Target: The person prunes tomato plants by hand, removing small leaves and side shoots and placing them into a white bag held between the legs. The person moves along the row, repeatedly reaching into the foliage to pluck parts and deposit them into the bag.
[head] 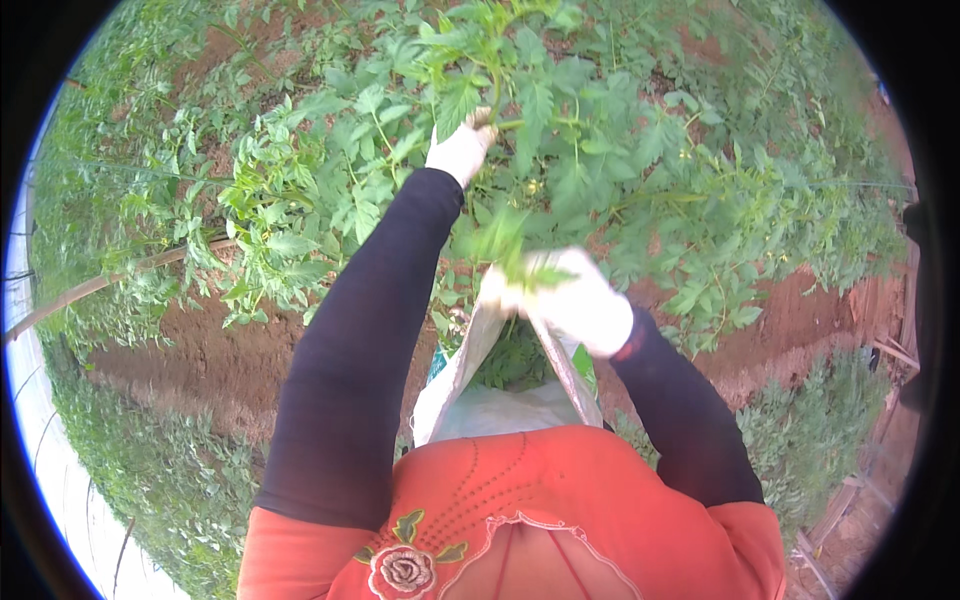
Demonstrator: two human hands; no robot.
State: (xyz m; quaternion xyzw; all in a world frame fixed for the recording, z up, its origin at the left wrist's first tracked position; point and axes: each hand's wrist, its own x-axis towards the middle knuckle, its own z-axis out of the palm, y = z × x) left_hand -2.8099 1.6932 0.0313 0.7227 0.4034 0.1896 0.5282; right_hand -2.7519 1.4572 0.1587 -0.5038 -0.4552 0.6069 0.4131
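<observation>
My left hand (460, 150), in a white glove, is closed around the stem (496, 96) of a tomato plant ahead of me. Nearer my body, my right hand (574, 300) is gloved too and blurred by motion. A cut-off leafy tomato shoot (504, 240) sticks up out of its fingers. Right below it hangs a white woven sack (450, 386) against my front, its mouth spread. Inside the sack lie green tomato leaves (510, 364). Whether the right fingers also grip the sack's rim is hard to tell because of the blur.
Dense tomato plants (285, 217), some with yellow flowers, fill the row ahead. A wooden pole (120, 281) slants in at left. Bare soil (195, 360) runs between the rows, with more plants (165, 472) behind. Pale plastic sheeting (82, 510) curves along the left edge.
</observation>
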